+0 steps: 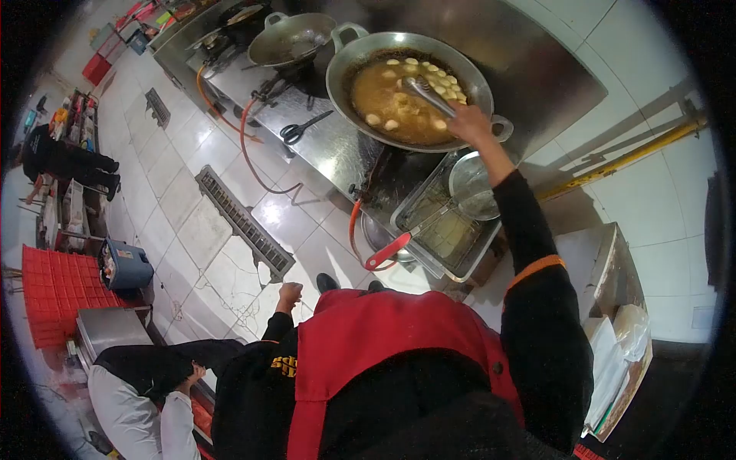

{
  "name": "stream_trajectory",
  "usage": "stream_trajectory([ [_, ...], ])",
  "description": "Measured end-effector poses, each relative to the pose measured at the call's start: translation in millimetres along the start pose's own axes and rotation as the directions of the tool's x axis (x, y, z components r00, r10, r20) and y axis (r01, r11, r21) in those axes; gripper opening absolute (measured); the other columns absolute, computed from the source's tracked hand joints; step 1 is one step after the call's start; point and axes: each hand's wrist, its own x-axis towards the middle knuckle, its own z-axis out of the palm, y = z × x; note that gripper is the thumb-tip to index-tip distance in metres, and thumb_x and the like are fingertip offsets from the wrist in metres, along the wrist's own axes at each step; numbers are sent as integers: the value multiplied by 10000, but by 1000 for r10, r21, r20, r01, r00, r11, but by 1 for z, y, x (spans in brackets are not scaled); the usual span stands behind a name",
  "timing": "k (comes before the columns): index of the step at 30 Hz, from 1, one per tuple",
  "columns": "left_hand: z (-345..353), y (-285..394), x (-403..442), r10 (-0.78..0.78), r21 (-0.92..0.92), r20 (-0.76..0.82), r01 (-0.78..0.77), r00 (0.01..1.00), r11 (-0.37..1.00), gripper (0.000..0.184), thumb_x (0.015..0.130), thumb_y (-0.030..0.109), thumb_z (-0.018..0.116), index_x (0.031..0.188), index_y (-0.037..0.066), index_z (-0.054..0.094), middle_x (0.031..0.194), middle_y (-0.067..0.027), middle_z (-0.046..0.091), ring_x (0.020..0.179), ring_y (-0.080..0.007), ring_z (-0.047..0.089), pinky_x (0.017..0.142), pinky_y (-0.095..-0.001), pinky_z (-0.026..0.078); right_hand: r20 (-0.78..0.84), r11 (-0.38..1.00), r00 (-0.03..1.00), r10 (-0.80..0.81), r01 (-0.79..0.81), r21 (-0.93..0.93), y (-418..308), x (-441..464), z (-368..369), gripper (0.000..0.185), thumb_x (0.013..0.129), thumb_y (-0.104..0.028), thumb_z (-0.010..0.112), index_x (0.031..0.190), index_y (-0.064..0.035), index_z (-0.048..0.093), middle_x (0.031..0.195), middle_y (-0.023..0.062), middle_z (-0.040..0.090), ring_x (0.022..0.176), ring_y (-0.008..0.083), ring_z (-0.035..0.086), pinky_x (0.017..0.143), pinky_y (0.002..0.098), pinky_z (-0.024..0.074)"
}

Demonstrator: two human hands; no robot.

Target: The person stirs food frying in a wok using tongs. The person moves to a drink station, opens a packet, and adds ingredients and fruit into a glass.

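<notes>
The right hand (469, 124) grips a tool (431, 96) in the pan (339, 83). This looks like stirring food (441, 81), which needs a steady hold. I can't tell if the left hand (290, 295) grips anything.

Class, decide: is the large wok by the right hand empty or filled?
Filled, at least partly: brown liquid and pale round pieces show inside the large wok.

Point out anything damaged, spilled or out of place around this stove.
The floor tiles beside the drain grate look damaged: cracks run across them and an edge is jagged. An orange hose also droops loosely off the counter, which looks untidy. I see no clear spill around the wok.
</notes>
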Motion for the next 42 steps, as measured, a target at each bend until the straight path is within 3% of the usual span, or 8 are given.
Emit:
stream_trajectory([
  [3,-1,-5,-1,-2,-26,26,3,1000,1000,237,749,245,451,777,62,598,568,-58,563,449,-148,544,358,-296,417,133,997,991,25,-15,-74,-14,8,15,431,636,-163,519,1061,-91,519,957,165,562,925,302,537,774,387,433],
  [7,3,-5,-11,23,-132,-24,-26,999,991,228,748,251,465,768,65,596,578,-53,564,443,-145,536,351,-290,407,180,991,981,-76,94,-92,-10,13,15,398,645,-167,481,1035,-126,546,951,186,568,921,331,535,771,399,431],
  [9,6,-8,-12,-15,-158,-37,9,999,987,216,748,252,478,738,64,585,581,-52,563,439,-142,529,346,-291,400,342,979,937,75,-4,-203,-21,4,-9,430,607,-141,485,1030,-95,545,962,189,564,931,332,532,775,399,428],
  [22,7,-19,4,-44,-121,-9,42,999,992,212,757,221,455,651,54,532,571,-60,540,462,-146,544,363,-295,419,227,992,973,-34,61,-115,-12,-5,-11,360,569,-85,530,920,-21,580,884,169,586,880,315,558,731,371,450],
  [24,18,-66,55,527,208,25,-520,849,828,211,756,227,457,674,56,548,595,-60,550,474,-146,546,372,-291,422,97,980,995,-11,30,-197,-25,-21,-26,340,558,-88,547,890,-36,598,874,173,590,872,303,567,703,368,463],
  [25,17,-57,48,528,209,25,-521,849,828,211,756,227,457,674,56,548,595,-60,550,474,-146,546,372,-291,422,96,980,995,-10,29,-196,-30,-26,-33,340,558,-88,547,890,-36,598,874,173,590,872,303,567,703,368,463],
  [30,10,-11,7,0,-102,9,1,1000,995,256,730,274,501,854,83,615,619,-57,582,480,-158,556,381,-284,431,282,928,952,-116,205,-311,-47,-34,-34,328,553,-66,520,869,-61,611,876,164,591,853,326,561,707,386,453],
  [42,0,-17,-1,-28,-118,-15,26,999,993,274,742,281,498,875,71,615,607,-67,582,481,-154,565,388,-292,439,63,978,976,-208,207,19,-42,47,19,540,520,-134,524,1057,-179,564,856,167,588,814,296,567,673,349,451],
])
